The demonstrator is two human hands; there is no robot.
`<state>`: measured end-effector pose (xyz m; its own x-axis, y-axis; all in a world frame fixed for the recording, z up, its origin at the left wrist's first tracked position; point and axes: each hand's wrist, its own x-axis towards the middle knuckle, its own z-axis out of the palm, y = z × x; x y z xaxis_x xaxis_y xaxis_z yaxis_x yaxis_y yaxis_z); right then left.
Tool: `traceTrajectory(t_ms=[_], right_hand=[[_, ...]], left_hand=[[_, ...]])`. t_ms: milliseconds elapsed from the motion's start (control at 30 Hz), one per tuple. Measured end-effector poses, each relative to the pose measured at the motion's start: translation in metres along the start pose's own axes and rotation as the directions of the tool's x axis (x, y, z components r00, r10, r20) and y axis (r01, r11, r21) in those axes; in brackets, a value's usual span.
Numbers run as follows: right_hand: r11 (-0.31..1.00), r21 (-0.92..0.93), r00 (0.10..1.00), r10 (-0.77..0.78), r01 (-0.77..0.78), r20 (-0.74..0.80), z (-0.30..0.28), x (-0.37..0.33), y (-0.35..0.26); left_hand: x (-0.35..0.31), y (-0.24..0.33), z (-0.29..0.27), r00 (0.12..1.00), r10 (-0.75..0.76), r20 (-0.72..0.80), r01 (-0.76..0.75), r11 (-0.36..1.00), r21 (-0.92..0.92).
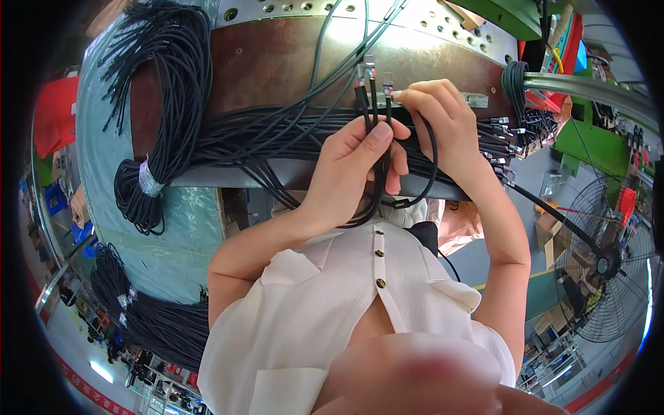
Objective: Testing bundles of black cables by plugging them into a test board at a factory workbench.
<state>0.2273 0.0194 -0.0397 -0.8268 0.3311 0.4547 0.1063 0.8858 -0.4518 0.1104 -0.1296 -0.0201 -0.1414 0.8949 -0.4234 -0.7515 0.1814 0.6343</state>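
Observation:
Upright in my left hand (360, 155) are several black cables (377, 181), gripped between thumb and fingers. Small clear-and-metal connectors (370, 67) with coloured wire ends top these cables above the hand. My right hand (443, 117) is closed in a pinch just right of the rightmost connector (387, 84). A looped black cable (435, 155) runs down from its fingers; its end is hidden by the fingertips. Beneath both hands, a thick bundle of black cables (270, 128) lies across the brown work surface (270, 62).
At left, a tied cable bundle (187, 83) hangs over the bench's plastic-covered side (190, 221); another bundle (159, 325) lies below it. Many connector ends (501, 138) stick out at right. A perforated metal strip (304, 8) borders the far edge. A large fan (607, 263) stands at right.

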Motion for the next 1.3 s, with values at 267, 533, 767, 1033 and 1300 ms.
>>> traceTrajectory(t_ms=[267, 533, 767, 1033, 1300], right_hand=[[0.982, -0.129, 0.959, -0.098, 0.137, 0.267, -0.012, 0.025, -0.008], [0.988, -0.090, 0.992, -0.128, 0.126, -0.009, -0.019, 0.008, 0.004], [0.963, 0.158, 0.973, 0.229, -0.220, -0.040, 0.000, -0.008, 0.009], [0.995, -0.023, 0.994, 0.102, -0.101, 0.029, -0.017, 0.002, 0.008], [0.988, -0.006, 0.980, 0.150, -0.152, -0.131, -0.028, -0.020, 0.025]], left_hand=[[0.002, 0.000, -0.004, 0.996, -0.081, 0.048, 0.082, 0.996, -0.024], [-0.002, 0.009, 0.003, 0.970, -0.166, 0.175, 0.147, 0.982, 0.114], [0.001, 0.017, 0.000, 0.968, -0.187, 0.166, 0.175, 0.981, 0.086], [0.011, 0.017, 0.004, 0.941, -0.250, 0.228, 0.249, 0.968, 0.033], [0.002, 0.018, 0.014, 0.975, 0.095, 0.202, -0.144, 0.959, 0.244]])
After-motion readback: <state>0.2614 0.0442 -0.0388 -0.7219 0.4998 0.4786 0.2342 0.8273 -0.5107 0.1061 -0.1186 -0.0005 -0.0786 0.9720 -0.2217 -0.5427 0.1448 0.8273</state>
